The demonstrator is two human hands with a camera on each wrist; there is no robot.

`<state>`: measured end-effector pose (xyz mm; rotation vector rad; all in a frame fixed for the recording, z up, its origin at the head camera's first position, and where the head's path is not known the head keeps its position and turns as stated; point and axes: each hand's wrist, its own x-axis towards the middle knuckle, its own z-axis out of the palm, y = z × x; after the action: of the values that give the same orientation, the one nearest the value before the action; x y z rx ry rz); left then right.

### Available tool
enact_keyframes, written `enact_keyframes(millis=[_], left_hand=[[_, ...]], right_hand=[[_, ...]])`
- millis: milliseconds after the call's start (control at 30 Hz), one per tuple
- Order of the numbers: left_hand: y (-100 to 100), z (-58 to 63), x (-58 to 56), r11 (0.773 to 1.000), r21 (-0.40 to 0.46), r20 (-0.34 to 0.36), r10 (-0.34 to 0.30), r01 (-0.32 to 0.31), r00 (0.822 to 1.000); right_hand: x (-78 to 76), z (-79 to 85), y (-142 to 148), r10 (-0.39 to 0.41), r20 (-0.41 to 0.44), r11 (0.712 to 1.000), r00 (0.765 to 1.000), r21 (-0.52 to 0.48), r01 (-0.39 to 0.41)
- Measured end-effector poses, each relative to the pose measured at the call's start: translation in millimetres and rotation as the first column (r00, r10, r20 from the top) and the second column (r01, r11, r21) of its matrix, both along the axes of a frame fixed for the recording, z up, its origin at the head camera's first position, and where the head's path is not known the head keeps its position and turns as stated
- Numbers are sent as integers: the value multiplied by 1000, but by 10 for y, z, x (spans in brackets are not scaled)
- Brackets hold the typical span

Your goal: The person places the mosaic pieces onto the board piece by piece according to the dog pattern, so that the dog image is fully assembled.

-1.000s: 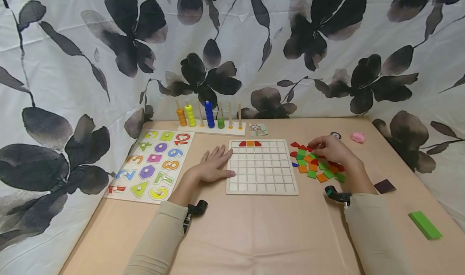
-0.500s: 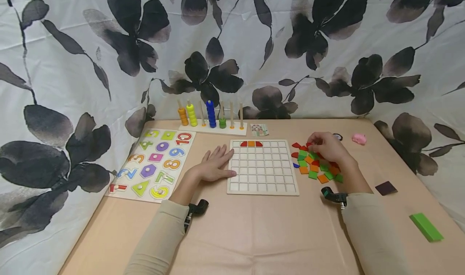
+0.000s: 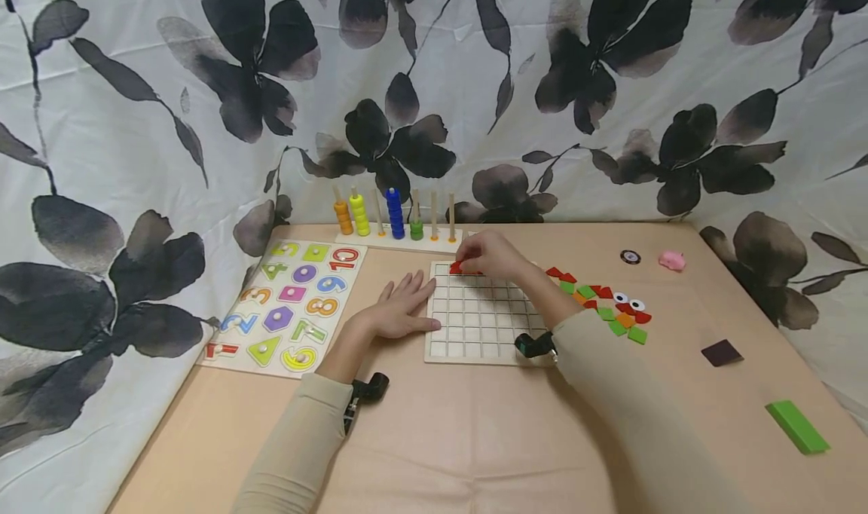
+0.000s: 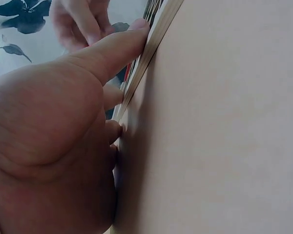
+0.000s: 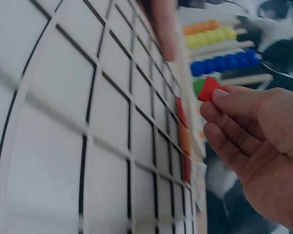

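In the head view, the left hand (image 3: 398, 310) lies at the left edge of a white grid board (image 3: 468, 318), its fingers extended and its thumb spread apart from them, with the tips touching the board. The right hand (image 3: 493, 256) is over the board's far row, fingers bent and bunched, with red showing beneath them; their exact grip is hard to make out here. Just right of the board, partly behind the right forearm, lie loose tiles (image 3: 605, 313) in red, green and orange, with two eye-like discs (image 3: 636, 304) among them. A number puzzle (image 3: 274, 292) lies to the left, and a bead rack (image 3: 400, 241) stands behind the board. A pink toy (image 3: 672, 261), a dark square (image 3: 722, 353) and a green block (image 3: 797, 426) sit on the right of the table (image 3: 475, 439).

In the left wrist view, the left thumb touches the board's edge, and the other fingertips are partly hidden.

In the right wrist view, the right thumb and forefinger pinch a red tile (image 5: 209, 89) just beside the board's far edge, other fingers curled below. Red and orange tiles (image 5: 184, 141) lie in the far row.
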<state>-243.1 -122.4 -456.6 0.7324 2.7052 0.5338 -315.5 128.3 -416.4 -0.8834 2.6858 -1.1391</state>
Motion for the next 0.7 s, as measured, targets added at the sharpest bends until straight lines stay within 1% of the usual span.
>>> enact_keyframes(millis=[67, 167, 300, 433, 567, 700], left_hand=[[-3, 5, 4, 1000, 4, 8, -1, 1, 1000], [-7, 18, 8, 1000, 15, 22, -3, 2, 1000], [-21, 26, 2, 1000, 23, 32, -5, 5, 999], [-31, 35, 3, 1000, 28, 41, -11, 10, 999], [-34, 39, 6, 999, 33, 53, -7, 6, 999], [-37, 33, -1, 999, 37, 46, -13, 11, 999]], right_hand=[[-35, -36, -131, 7, 36, 999, 999, 35, -9], [-60, -73, -248, 13, 47, 996, 999, 86, -17], [-87, -109, -332, 64, 23, 991, 998, 113, -66], [-112, -158, -390, 100, 18, 987, 995, 122, -102], [-108, -166, -436, 103, -8, 981, 995, 165, -100], [-90, -168, -463, 102, -36, 971, 994, 220, -92]])
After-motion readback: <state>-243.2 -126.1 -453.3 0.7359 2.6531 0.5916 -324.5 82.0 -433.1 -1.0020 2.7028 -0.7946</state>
